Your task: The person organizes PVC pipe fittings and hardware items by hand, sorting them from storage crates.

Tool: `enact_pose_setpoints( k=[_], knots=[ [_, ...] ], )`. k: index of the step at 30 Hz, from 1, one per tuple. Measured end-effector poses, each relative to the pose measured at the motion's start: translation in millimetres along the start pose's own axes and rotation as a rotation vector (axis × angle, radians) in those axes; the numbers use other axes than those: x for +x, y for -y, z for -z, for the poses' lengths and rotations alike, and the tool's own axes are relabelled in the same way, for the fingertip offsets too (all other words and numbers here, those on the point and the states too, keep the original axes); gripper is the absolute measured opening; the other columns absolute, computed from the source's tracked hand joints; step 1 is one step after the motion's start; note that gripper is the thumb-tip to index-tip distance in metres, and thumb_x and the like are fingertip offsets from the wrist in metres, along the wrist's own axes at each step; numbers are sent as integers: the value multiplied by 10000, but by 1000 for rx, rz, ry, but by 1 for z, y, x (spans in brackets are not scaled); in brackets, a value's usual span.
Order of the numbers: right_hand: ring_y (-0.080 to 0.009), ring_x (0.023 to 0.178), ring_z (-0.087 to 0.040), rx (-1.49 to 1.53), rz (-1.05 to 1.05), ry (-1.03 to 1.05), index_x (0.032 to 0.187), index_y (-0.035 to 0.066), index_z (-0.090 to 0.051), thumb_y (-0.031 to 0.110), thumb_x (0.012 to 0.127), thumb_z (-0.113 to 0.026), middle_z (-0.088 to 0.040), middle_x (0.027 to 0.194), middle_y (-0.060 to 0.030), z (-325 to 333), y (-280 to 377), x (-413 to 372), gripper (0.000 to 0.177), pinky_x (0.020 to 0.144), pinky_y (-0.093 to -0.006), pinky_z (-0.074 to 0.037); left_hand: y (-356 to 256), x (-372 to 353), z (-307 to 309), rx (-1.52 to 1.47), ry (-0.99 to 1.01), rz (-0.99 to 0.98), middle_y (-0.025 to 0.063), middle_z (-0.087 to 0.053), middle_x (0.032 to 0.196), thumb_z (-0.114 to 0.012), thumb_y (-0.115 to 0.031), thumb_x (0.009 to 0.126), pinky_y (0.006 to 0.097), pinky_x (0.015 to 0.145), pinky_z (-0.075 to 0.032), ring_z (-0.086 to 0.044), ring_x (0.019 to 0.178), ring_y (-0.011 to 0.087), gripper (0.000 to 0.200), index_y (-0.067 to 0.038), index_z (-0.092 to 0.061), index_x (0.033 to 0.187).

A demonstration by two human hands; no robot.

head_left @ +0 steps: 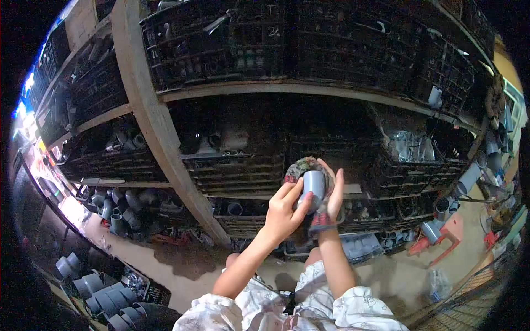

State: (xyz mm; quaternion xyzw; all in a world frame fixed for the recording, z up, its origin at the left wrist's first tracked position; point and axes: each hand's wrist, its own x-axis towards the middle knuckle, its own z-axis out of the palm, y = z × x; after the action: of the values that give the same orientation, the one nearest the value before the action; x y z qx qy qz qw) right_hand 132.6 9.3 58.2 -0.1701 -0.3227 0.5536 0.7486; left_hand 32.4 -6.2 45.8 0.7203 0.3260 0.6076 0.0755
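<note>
A short grey plastic pipe fitting (314, 183) is up in front of me, between my two hands. My left hand (285, 209) grips it from the left, thumb across its lower front. On the other side my right hand (334, 193) presses a crumpled, patterned cloth (302, 166) against the fitting, fingers pointing up. The cloth wraps behind the fitting, and a reddish end of it hangs below near my right wrist. The far side of the fitting is hidden.
Black plastic crates (232, 171) fill the wooden shelves (265, 89) ahead. A wooden post (149, 110) stands left of centre. Grey pipe fittings (110, 298) lie lower left. A red plastic object (444, 237) and a clear bag (440, 284) are on the floor at right.
</note>
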Motion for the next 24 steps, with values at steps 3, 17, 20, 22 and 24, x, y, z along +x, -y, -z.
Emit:
enact_pose_setpoints(
  k=[3,17,20,22,24],
  knots=[
    [-167,945,-508,-43,-41,94,1145,-16,-431,391,902,-249,-522,1068,-101,2,2,-3,508,851,-289,-388,3,-1,2,32,-28,3,160,-551,749,-569,-97,742,294,564,-449,-561,624,252,263,61,-564,952],
    [-149,744,-533,255,-500,-150,942,53,-526,464,834,-405,-551,813,-40,4,-21,-29,443,685,-281,-437,25,28,12,346,-132,-362,74,-518,619,-613,-31,640,293,452,-415,-505,516,199,169,-8,-619,808],
    [-163,767,-551,283,-407,-65,932,42,-536,459,858,-342,-570,858,-67,12,-14,-18,466,712,-293,-449,25,14,11,317,-39,-530,33,-438,566,-646,-43,600,275,423,-384,-439,467,174,229,-27,-624,827],
    [-179,760,-569,226,-391,-3,940,31,-537,472,860,-316,-583,867,-85,20,-10,-5,499,726,-301,-460,20,0,13,276,26,-579,16,-433,565,-650,-36,576,256,416,-380,-427,460,162,250,-40,-630,825],
    [-190,762,-575,227,-484,26,960,31,-535,455,865,-323,-588,871,-90,33,-18,-1,483,717,-306,-466,24,1,15,273,-19,-521,30,-456,573,-624,-10,594,264,419,-385,-432,457,170,199,-34,-628,792]
  ],
)
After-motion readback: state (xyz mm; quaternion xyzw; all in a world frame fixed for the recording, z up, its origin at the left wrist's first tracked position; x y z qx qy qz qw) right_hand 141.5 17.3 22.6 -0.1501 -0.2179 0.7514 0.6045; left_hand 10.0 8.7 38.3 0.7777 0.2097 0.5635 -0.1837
